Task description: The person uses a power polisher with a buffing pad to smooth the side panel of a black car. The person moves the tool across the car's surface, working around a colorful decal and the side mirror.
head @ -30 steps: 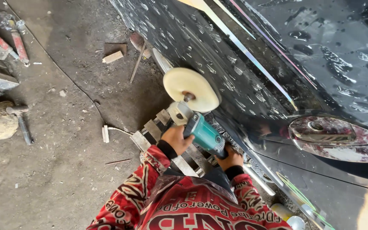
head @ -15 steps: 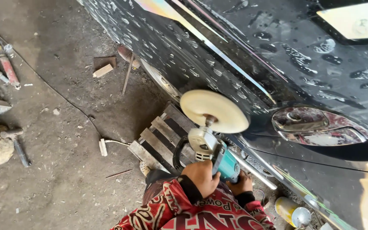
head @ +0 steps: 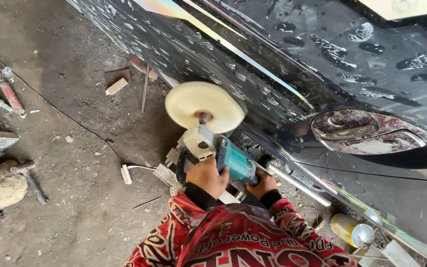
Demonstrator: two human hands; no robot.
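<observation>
Our left hand [head: 207, 175] is wrapped tight round the side of the polisher [head: 223, 151], just behind its grey gear head. Our right hand [head: 262, 184] is closed on the teal rear body, lower and further right. Both fists are clenched on the tool, with red patterned sleeves [head: 233, 237] below them.

The polisher runs up and left from our hands. Its cream pad [head: 204, 106] sits at the far end, above the left hand, face towards us, edge blurred. The pad is just beside the black car panel [head: 322, 64]; we can't tell if it touches.

The panel is wet and glossy, and a chrome door handle [head: 366, 131] lies right of the pad. A wooden pallet [head: 171, 170] lies on the floor under the tool. A yellow can [head: 349, 230] stands low right. Scrap wood [head: 117, 85] and red-handled tools [head: 6, 94] lie well left on the dirt floor [head: 75, 198].
</observation>
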